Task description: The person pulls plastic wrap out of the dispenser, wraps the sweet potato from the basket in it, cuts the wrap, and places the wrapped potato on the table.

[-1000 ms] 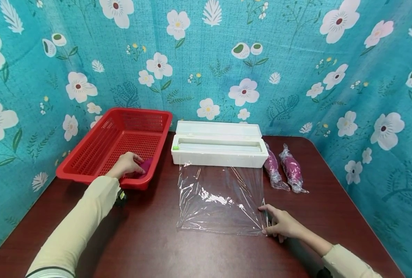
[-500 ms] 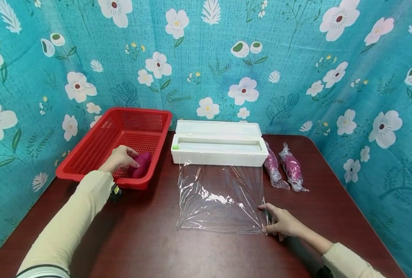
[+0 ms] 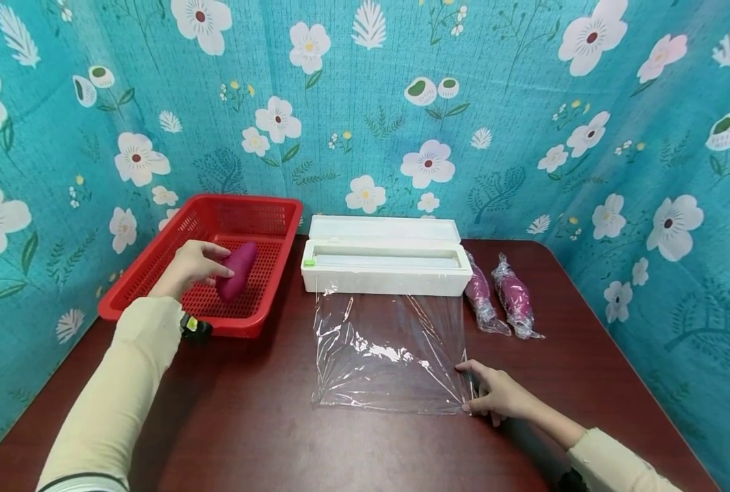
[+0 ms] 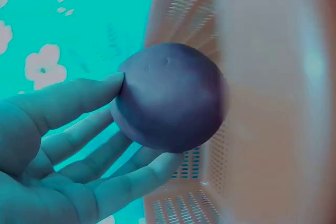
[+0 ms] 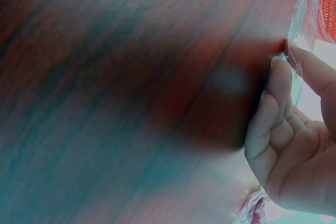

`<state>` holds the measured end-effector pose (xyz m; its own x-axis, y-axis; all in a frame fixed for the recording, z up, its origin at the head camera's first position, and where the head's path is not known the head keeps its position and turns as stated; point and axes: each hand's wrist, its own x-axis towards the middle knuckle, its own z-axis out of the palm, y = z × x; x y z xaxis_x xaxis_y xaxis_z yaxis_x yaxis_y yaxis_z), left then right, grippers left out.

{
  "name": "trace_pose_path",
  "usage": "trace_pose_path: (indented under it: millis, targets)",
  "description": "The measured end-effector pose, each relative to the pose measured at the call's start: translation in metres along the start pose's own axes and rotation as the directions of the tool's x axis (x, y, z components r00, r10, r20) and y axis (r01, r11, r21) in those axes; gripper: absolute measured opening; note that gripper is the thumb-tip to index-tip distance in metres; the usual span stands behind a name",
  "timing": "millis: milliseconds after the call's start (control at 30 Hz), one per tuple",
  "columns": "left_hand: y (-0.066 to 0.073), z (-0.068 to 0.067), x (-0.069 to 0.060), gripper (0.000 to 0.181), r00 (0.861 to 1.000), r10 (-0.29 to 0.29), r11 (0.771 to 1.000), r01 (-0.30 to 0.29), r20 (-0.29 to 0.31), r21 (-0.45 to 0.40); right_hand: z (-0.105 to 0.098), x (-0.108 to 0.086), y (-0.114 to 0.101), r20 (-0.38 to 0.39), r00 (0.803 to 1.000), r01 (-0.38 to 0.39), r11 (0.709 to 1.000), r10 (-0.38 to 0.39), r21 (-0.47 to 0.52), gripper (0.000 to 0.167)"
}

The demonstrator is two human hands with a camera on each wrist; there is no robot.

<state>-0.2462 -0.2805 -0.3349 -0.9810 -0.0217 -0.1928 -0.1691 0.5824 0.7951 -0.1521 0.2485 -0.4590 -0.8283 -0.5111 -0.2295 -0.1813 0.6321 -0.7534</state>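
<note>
My left hand [image 3: 195,265] grips a purple sweet potato [image 3: 237,272] between thumb and fingers, inside the red plastic basket [image 3: 294,253]. In the left wrist view the sweet potato [image 4: 170,98] appears end-on and rounded, with the fingers around its near side. On the dark table a sheet of cling film [image 3: 389,376] lies drawn out from a white dispenser box [image 3: 389,281]. My right hand [image 3: 497,393] is at the film's near right corner, thumb and index finger on its edge. In the right wrist view the thumb touches the film [image 5: 298,59] and the other fingers are curled.
Two film-wrapped sweet potatoes lie right of the dispenser, the nearer one [image 3: 515,297] with twisted ends. The dispenser's lid [image 3: 383,229] stands raised behind it, with a green slider [image 3: 309,262] at its left. A floral curtain [image 3: 353,102] hangs behind the table [image 3: 291,451].
My left hand has lifted the sweet potato from the basket's near right corner, moving up and left, and it is now more visible. The right hand stays at the film's corner.
</note>
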Motion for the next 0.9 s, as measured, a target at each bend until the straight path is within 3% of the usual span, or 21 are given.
trace_pose_path:
  millis: [200,433,700,900]
  targets:
    - [0.013,-0.005,-0.003,0.057,0.999,0.012,0.996,-0.016,-0.046,-0.087,0.0,-0.001,-0.002,-0.001,1.0,0.0,1.0,0.0,0.0,0.063]
    - [0.044,0.005,-0.012,0.057,0.991,0.118,0.992,-0.121,-0.069,-0.042,0.001,-0.001,-0.002,-0.008,1.0,0.01,1.0,-0.01,-0.005,0.063]
    - [0.075,0.034,-0.021,0.052,0.969,0.242,0.97,-0.242,-0.044,0.018,0.0,0.0,0.002,-0.002,1.0,0.0,1.0,0.0,0.021,0.063]
    - [0.092,0.071,-0.023,0.047,0.947,0.319,0.946,-0.321,0.036,0.039,0.001,0.0,0.002,-0.004,1.0,0.006,1.0,-0.006,0.01,0.064]
